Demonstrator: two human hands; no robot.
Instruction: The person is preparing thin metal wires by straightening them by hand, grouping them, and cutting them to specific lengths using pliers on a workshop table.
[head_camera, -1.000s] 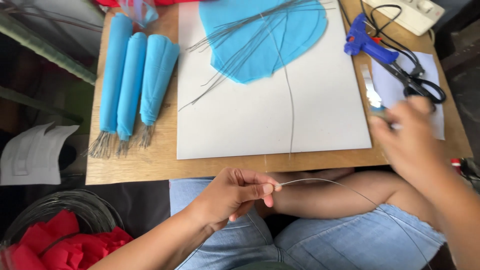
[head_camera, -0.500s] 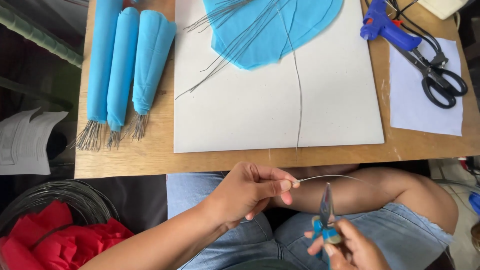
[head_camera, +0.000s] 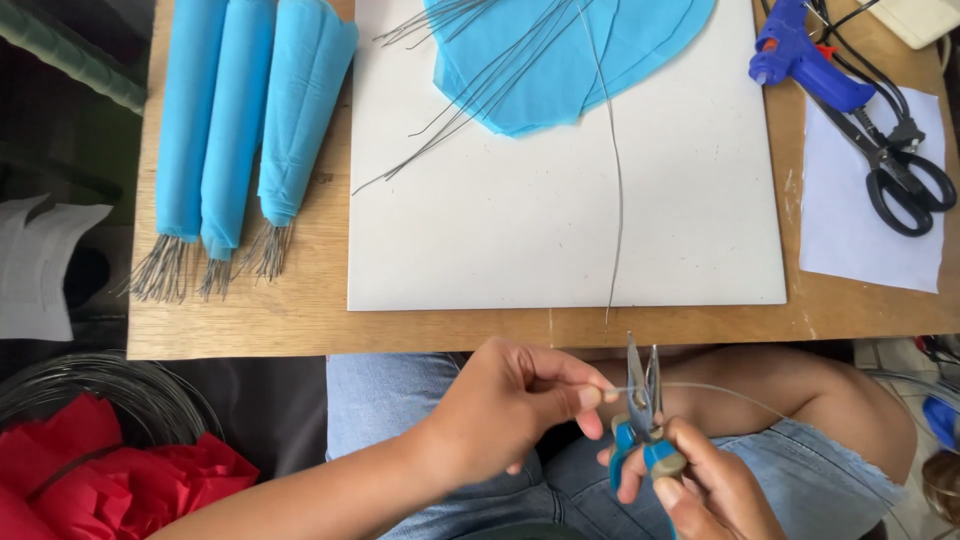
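My left hand (head_camera: 500, 405) pinches a thin grey wire (head_camera: 720, 390) betw. thumb and forefinger, tips pressed tight on its end. The wire runs out to my right, roughly horizontal, over my lap and down past the right knee. My right hand (head_camera: 705, 490) is closed round the blue handles of the pliers (head_camera: 643, 415), nose pointing up and away from me. The nose sits just beside my left fingertips, on their right, right at the wire. Pliers' long axis is approx. square to the wire's. The nose tips look slightly apart w/ the wire betw. them, but it's thin there and I can't say for sure if they bite it. Left hand is the nearer one to the wire end; right grip works through the tool.

Ahead on the bench (head_camera: 300, 330): a white board (head_camera: 560, 230) carrying blue paper circles (head_camera: 580, 60), a fan of cut wires (head_camera: 480, 100) over them, and one long single wire (head_camera: 616, 200) lying front-to-back, its near end over the board's edge. Left of the board, three blue paper rolls (head_camera: 240, 120) w/ wire ends sticking out toward me. Far right, a blue glue gun (head_camera: 800, 55) and black scissors (head_camera: 900, 180) on a pale sheet (head_camera: 860, 230).

Down at my left, a wire coil (head_camera: 100, 385) rings what looks like a bin holding red paper (head_camera: 110, 480).
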